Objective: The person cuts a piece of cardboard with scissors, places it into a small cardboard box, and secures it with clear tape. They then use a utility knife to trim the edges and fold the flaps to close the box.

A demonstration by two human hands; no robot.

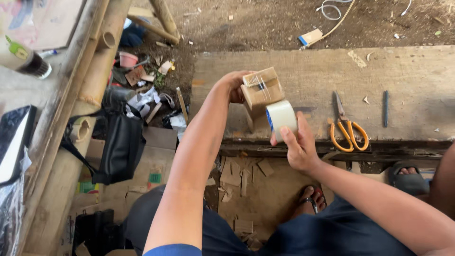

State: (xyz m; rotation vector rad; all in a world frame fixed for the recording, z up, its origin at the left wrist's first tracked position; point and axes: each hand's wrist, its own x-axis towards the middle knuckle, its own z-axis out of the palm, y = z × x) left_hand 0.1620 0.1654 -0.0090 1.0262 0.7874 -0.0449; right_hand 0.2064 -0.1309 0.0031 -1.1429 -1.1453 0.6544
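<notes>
Dark blue trousers and two bare forearms fill the bottom of the view, reaching up and away from the camera. Left hand point(235, 86) is clamped on a small brown box point(261, 87), gripping its far-left side and holding it in the air, tilted, with clear tape shining across its top. Right hand point(297, 144) is closed around a tape roll point(281, 118), fingers wrapped on its near-right side. Roll sits just below and to the right of the box, touching or nearly touching its lower edge; whether a strip joins them I cannot tell. Box's long axis runs left to right, slightly raised at the right. Both hands are close together, the right nearer the camera.

Beyond the hands lies a worn wooden surface point(407, 80). Orange-handled scissors point(347, 127) rest on it to the right of the right hand, blades pointing away, and a dark pen point(385, 108) lies farther right. Cardboard scraps point(241, 173) litter the floor below, by a sandalled foot point(310, 198). A black bag point(121, 147) hangs to the left of the left arm.
</notes>
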